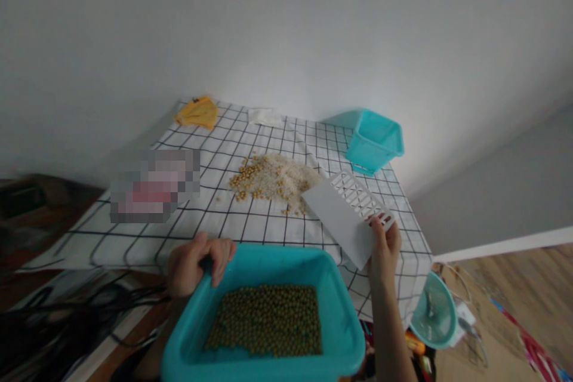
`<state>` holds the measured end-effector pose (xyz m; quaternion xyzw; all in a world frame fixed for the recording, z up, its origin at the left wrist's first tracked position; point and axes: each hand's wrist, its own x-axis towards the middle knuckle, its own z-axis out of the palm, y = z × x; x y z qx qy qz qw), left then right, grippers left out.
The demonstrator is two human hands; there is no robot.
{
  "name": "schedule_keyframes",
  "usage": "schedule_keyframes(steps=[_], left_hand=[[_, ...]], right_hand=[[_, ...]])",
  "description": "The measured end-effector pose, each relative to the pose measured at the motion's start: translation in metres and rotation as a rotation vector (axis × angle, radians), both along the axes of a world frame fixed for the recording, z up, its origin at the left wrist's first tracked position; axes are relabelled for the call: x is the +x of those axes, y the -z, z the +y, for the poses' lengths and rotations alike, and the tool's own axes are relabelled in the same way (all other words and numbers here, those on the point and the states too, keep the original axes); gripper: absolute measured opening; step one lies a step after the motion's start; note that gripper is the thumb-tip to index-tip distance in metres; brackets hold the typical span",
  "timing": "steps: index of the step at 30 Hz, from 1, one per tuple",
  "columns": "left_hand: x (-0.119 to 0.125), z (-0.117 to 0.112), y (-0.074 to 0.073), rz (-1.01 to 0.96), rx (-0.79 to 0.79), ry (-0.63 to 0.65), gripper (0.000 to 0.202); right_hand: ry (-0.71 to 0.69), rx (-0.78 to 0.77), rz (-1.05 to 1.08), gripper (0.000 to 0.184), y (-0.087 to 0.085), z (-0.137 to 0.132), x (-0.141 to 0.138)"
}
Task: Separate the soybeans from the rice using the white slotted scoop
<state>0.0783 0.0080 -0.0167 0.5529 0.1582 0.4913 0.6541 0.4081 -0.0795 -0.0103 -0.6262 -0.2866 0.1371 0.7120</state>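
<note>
My left hand (197,264) grips the far left rim of a turquoise plastic tub (340,304) that holds a layer of green beans (268,319). My right hand (385,240) pinches the near corner of a white slotted plastic board (340,215), whose far edge rests against a heap of rice mixed with yellow soybeans (271,178) on the checked tablecloth (250,227).
A second, smaller turquoise basket (375,140) stands at the table's far right corner. A yellow cloth (197,112) and a white tissue (265,117) lie at the far edge. A blurred patch sits at left. Cables lie below left; a teal bowl (434,313) lies on the floor at right.
</note>
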Motion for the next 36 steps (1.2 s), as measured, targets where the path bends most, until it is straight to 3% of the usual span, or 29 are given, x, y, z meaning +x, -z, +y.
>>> schedule_keyframes(steps=[36], left_hand=[[-0.0001, -0.0011, -0.0041, 0.087, -0.041, -0.05, 0.066]], right_hand=[[-0.001, 0.023, 0.105, 0.028, -0.008, -0.0051, -0.0058]])
